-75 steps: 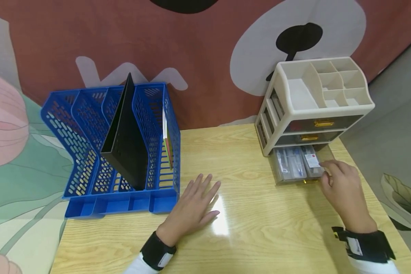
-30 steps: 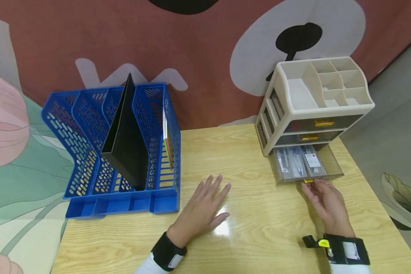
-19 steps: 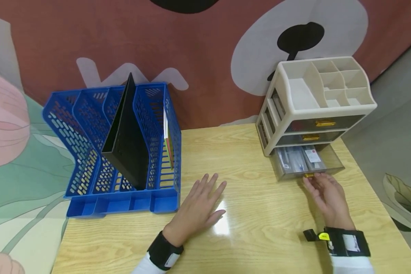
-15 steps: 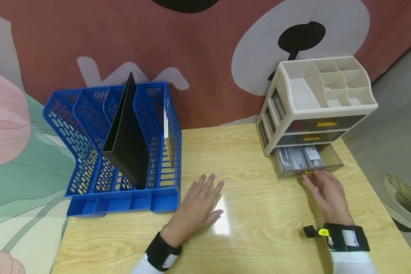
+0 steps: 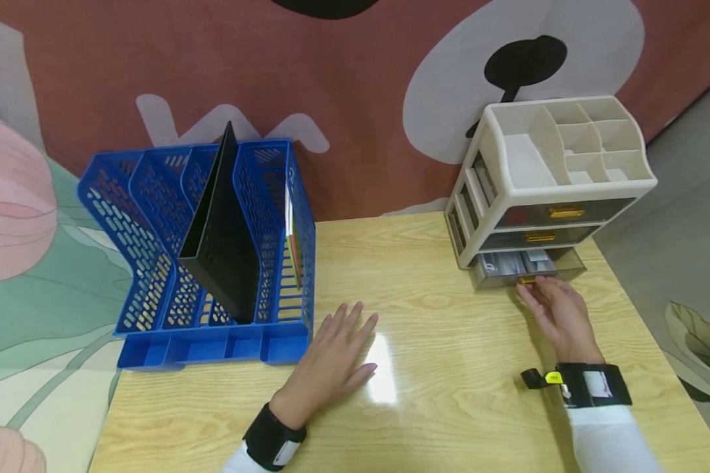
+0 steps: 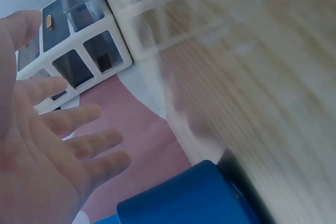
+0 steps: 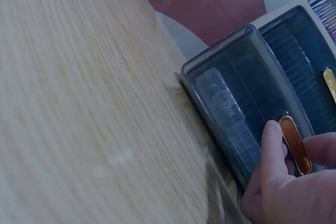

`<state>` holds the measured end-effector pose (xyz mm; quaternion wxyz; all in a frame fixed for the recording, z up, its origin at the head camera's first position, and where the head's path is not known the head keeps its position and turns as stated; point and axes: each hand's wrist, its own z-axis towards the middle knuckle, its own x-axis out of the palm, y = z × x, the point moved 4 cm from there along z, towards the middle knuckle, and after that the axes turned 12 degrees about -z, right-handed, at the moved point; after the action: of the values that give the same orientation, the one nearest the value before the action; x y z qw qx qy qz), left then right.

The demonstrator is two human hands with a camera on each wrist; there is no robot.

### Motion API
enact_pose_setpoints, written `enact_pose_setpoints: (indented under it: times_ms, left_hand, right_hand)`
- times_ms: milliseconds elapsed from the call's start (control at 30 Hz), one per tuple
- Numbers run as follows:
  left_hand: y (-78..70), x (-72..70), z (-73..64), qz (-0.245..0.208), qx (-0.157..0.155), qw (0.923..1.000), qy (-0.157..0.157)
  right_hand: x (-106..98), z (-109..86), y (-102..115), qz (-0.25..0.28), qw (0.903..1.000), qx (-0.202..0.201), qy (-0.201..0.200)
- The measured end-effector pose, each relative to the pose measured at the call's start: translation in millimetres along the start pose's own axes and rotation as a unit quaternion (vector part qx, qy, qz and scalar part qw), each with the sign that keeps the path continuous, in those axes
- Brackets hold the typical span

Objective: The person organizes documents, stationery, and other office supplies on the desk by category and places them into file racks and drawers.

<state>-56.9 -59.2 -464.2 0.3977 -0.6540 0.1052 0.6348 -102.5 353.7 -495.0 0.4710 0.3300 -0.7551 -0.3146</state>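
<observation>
At the right, my right hand [image 5: 559, 318] pinches the gold handle [image 5: 526, 280] of a clear grey drawer [image 5: 486, 282]. The right wrist view has a finger and thumb on either side of that handle [image 7: 295, 145]. This drawer is the lowest of a cream desktop organizer [image 5: 568, 192] and stands partly pulled out. Inside lie clear plastic packets [image 5: 504, 264] and a packet with a white label [image 5: 537, 256]. My left hand [image 5: 328, 368] stays over the wooden table, fingers spread and holding nothing, close to the blue file rack [image 5: 213, 335].
The blue rack holds a black folder [image 5: 227, 256] and several thin booklets [image 5: 292, 243]. Two upper drawers with gold handles [image 5: 566, 212] are closed. Open compartments top the organizer. A patterned cloth [image 5: 355, 98] hangs behind the table [image 5: 426, 394].
My right hand went from the labelled packet in the drawer to the handle, then moved away from me as the drawer slid partway in. My left hand shifted slightly and stays spread.
</observation>
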Motion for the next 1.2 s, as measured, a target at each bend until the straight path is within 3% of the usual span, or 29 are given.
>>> enact_pose_setpoints:
  times_ms: [367,600,1000,1100,1200]
  left_hand:
    - [4.1,-0.1,-6.4,0.004,-0.008,0.9999,-0.008]
    - [5.9,-1.2,-8.8,0.003,-0.020,0.9998,-0.009]
    - [7.8,1.3,-10.3,0.002,-0.014,0.9996,-0.026]
    - [8.1,1.4,-10.5,0.006,-0.014,0.9994,-0.030]
    - [8.3,1.7,-10.7,0.005,-0.013,0.9994,-0.032]
  right_hand:
    - [1.8,20.1,7.3,-0.109,0.9921,0.023,-0.058]
    - [2.6,27.4,10.6,-0.066,0.9963,0.010,-0.054]
    - [6.8,42.7,13.4,-0.119,0.9913,0.005,-0.057]
    - [4.8,43.6,12.1,-0.145,0.9877,0.003,-0.060]
    - [1.6,40.2,9.8,-0.197,0.9773,-0.004,-0.078]
